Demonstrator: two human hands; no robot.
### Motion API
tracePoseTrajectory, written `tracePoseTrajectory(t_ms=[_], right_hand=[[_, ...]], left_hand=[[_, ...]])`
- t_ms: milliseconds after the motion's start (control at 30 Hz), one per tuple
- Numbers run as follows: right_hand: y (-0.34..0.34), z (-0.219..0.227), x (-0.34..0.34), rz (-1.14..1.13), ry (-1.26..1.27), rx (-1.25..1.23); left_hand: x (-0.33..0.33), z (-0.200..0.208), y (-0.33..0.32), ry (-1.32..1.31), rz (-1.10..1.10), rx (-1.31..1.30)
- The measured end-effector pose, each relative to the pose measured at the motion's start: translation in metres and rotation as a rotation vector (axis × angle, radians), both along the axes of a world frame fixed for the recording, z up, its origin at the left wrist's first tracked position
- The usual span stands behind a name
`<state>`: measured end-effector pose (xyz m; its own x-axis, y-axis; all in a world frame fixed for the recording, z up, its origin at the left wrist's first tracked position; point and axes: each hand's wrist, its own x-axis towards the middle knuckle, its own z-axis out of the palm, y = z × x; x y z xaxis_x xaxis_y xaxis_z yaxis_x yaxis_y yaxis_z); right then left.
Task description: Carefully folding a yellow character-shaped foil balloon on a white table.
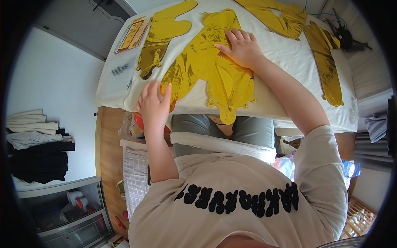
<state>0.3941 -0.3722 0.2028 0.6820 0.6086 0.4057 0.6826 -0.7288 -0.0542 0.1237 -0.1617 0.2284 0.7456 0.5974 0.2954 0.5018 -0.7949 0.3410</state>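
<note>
Spread flat in front of me on the white-covered table is a gold foil balloon (227,68), uninflated and creased, with small tabs along its edge. Its near tip hangs a little over the table's front edge. My right hand (242,49) lies on its upper right part, fingers stretched out and palm down. At the front edge of the table, my left hand (154,103) rests with fingers apart beside the balloon's lower left end, the thumb touching or nearly touching the foil. Neither hand grasps anything that I can see.
More flat gold foil balloons lie at the left (165,35), far right and right edge (324,62) of the table (186,105). A clear plastic bag (120,74) and a printed sheet (133,35) sit at the left. A black object (345,37) stands beyond the right corner.
</note>
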Motion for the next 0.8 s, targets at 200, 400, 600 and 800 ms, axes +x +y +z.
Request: tracePoseTrajectory(t_ms=[200,400,600,800], right_hand=[[-0.001,-0.003,0.003,0.008,-0.013,0.042],[-0.001,0.000,0.000,0.011,0.020,0.031],[-0.002,-0.001,-0.001,0.020,0.031,0.065],[-0.002,0.003,-0.001,0.026,0.044,0.072]], left_hand=[[0.007,-0.006,-0.008,-0.166,-0.161,-0.028],[0.024,0.026,-0.030,-0.519,-0.161,-0.621],[0.046,0.082,-0.049,-0.693,-0.299,-0.687],[0.094,0.101,-0.057,-0.485,-0.588,-0.870]])
